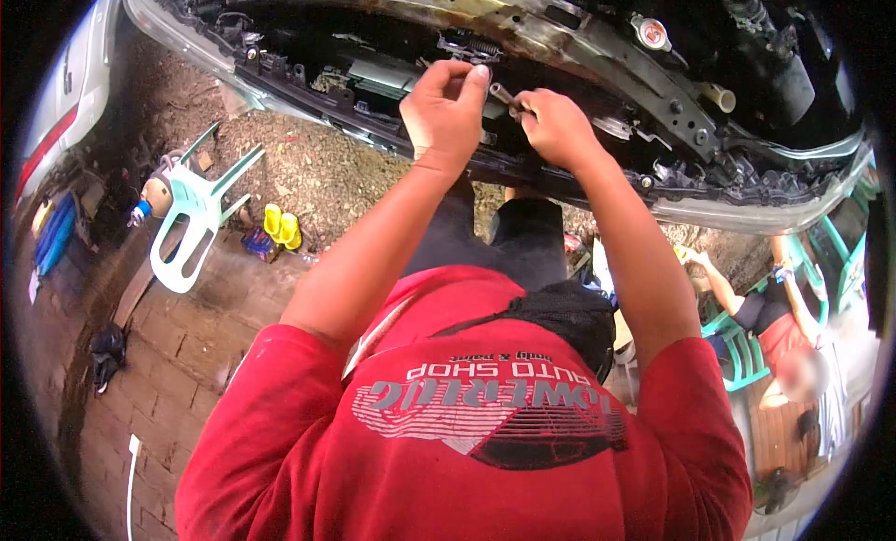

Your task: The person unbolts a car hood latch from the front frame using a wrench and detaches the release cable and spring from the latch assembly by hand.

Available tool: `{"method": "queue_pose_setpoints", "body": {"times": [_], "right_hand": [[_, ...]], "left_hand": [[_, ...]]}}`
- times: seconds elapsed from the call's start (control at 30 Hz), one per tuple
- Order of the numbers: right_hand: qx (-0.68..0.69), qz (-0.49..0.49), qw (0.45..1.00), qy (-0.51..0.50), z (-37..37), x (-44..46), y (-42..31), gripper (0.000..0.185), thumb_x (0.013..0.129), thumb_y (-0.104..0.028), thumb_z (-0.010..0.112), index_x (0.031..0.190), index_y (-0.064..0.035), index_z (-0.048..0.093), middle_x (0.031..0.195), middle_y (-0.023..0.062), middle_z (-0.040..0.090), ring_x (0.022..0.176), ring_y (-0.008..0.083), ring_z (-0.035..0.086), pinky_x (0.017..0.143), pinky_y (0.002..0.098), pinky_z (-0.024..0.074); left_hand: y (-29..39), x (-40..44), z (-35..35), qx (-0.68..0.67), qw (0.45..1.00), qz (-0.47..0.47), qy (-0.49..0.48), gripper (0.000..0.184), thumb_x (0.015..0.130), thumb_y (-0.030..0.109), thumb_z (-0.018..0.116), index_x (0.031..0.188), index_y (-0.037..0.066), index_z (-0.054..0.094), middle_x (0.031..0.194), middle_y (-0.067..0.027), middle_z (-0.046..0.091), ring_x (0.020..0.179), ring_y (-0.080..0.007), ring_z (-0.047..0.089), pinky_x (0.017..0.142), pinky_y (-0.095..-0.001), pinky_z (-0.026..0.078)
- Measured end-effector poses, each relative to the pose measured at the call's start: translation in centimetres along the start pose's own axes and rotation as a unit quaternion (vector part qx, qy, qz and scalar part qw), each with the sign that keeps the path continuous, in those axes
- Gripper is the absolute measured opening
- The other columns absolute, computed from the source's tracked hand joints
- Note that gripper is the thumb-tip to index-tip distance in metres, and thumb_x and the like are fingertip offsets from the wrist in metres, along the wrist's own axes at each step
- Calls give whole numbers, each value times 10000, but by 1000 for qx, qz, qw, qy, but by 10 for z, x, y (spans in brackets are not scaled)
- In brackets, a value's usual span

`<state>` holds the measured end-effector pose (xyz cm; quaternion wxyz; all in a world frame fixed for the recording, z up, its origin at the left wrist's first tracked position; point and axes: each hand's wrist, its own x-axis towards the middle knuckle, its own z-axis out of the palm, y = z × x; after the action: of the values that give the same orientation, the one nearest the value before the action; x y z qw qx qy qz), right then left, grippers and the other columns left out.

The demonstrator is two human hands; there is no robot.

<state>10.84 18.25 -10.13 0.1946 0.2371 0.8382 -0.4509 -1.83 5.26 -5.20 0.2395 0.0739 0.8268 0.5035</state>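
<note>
Above the front edge of a car's open engine bay, my left hand (446,113) is closed, thumb and forefinger pinched near a hood latch (469,46). Whatever lies between those fingertips is too small to make out. A short metal tool with a round, hollow, socket-like end (505,96) sticks out of my right hand (557,127), which is closed around it. The tool's end points toward my left fingertips, a small gap apart. Beneath both hands runs the black front panel (392,121) of the car; part of the tool is hidden by my fingers.
A metal crossmember (579,46) and a radiator cap (651,33) lie beyond my hands. A pale green plastic chair (191,224) and yellow footwear (282,226) are on the ground at left. Another person (789,331) sits at right near green chairs (744,354). A white vehicle (79,93) stands far left.
</note>
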Motion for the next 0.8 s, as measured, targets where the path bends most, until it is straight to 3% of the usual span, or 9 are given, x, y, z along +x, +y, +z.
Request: {"method": "queue_pose_setpoints", "body": {"times": [0.07,0.13,0.2,0.23,0.33,0.4,0.53,0.67,0.8], "right_hand": [[46,-20,998,37,4,-6,-1,175,897,-154,637,1033,-63,696,1005,187,692,953,410,649,844,481,506],[95,-37,992,71,14,-12,1,142,890,-123,628,999,-56,689,960,159,703,903,365,666,815,453,510],[436,88,892,78,19,-14,-2,107,866,-53,600,943,-58,674,883,80,683,849,224,650,781,372,499],[517,83,845,106,17,-16,-6,112,844,-8,571,900,-56,656,852,24,644,847,139,608,770,312,475],[590,90,794,119,11,-11,-10,131,861,9,564,928,-39,666,858,35,648,829,153,616,779,312,479],[584,92,798,114,4,-10,-13,163,901,6,564,1020,-16,673,867,35,643,812,148,612,794,299,490],[477,91,872,66,-18,-19,-41,210,985,-52,561,1168,0,650,879,34,634,812,144,621,786,293,521],[607,144,781,-31,-40,-29,-113,189,1016,-98,581,1172,-13,645,897,47,649,838,150,652,781,311,543],[593,116,795,-52,-27,-8,-139,203,999,-100,597,1168,-11,667,887,45,651,842,129,634,753,286,513]], "left_hand": [[6,5,-9,-30,999,-14,-15,75,925,100,747,935,28,727,829,7,722,721,-68,651,661,-224,507],[14,8,-22,-155,979,-101,-83,78,921,76,732,954,10,706,846,-31,726,761,-100,679,696,-236,536],[13,15,-35,-179,971,-120,-104,80,934,43,686,994,-10,675,881,-80,729,797,-149,704,731,-259,568],[12,18,-40,-225,957,-159,-91,94,945,35,661,1023,-17,659,901,-98,725,801,-168,708,735,-271,575],[5,28,-56,-252,940,-214,-84,121,951,0,605,1065,-31,628,972,-135,697,844,-216,714,768,-307,590],[1,33,-63,-254,935,-236,-73,134,940,-18,589,1069,-31,622,971,-120,670,908,-219,707,789,-317,585],[4,34,-76,-241,931,-258,-89,173,947,3,569,1109,-14,628,910,-70,632,817,-171,648,744,-285,548],[15,25,-87,-180,934,-257,-172,200,948,35,586,1140,6,633,859,-13,605,746,-97,567,685,-225,473],[22,10,-112,-92,952,-210,-201,237,953,101,602,1179,42,643,859,24,597,771,-67,542,675,-227,440]]}}
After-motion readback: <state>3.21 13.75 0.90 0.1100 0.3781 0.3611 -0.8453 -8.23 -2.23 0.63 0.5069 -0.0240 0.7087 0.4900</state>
